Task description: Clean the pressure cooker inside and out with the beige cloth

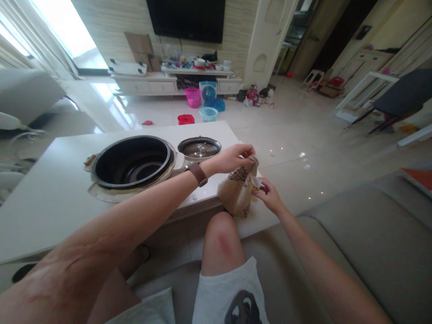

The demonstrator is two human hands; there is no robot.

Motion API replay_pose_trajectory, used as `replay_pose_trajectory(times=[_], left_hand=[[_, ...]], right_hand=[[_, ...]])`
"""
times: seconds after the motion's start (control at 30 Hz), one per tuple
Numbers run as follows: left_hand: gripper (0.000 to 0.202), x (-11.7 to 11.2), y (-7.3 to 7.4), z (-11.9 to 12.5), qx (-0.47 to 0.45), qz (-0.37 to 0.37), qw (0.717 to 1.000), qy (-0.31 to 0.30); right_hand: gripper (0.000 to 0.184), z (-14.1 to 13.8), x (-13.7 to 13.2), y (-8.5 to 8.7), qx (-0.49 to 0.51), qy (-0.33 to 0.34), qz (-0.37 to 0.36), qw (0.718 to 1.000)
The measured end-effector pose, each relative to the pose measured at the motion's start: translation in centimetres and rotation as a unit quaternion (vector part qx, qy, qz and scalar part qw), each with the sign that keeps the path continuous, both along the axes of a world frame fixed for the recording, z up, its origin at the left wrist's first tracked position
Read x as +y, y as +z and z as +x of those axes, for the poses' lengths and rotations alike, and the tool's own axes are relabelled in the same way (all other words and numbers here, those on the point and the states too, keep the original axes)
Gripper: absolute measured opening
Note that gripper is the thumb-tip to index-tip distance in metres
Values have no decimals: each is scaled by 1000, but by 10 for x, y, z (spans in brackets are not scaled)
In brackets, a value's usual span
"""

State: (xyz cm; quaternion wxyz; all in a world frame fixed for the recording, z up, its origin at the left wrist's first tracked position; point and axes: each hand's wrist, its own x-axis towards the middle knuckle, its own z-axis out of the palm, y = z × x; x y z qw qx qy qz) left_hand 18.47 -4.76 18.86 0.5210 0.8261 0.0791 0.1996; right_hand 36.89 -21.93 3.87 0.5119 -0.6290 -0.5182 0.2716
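Observation:
My left hand point(238, 156), with a brown watch strap at the wrist, pinches the top of a beige cloth point(232, 193) printed in dark brown. The cloth hangs in folds at the right end of the white table, just beyond my knee. At its right edge, the fingers of my right hand point(268, 194) close on a small whitish flap with a yellow patch; whether this is a label or a corner of the cloth is unclear. Left of the hands sits a cooker with a wide black inner pot point(133, 162), its top uncovered. A round metal lid point(200, 147) lies beside it.
The white table point(60, 189) spans the left front, and a grey sofa point(378, 234) is under and right of me. Across the floor are a pink basket point(193, 97), a light-blue basket point(208, 114) and a red container point(186, 119). A cluttered TV cabinet point(148, 85) lines the wall.

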Motion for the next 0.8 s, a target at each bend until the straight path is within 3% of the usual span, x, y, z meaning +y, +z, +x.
replay_pose_trajectory(times=[0.17, 0.57, 0.67, 0.8], left_hand=[[11, 5, 15, -15, 39, 5, 999, -6], [13, 15, 15, -74, 135, -20, 990, -17], [14, 12, 18, -79, 154, -32, 988, -13], [18, 8, 20, -82, 164, -39, 985, -23]], right_hand=[[37, -7, 1, -14, 3, 71, -25, 997], [25, -29, 28, 3, -20, 270, -106, 957], [11, -31, 33, 9, -74, 249, -78, 963], [22, -35, 38, 6, -83, 183, -33, 979]])
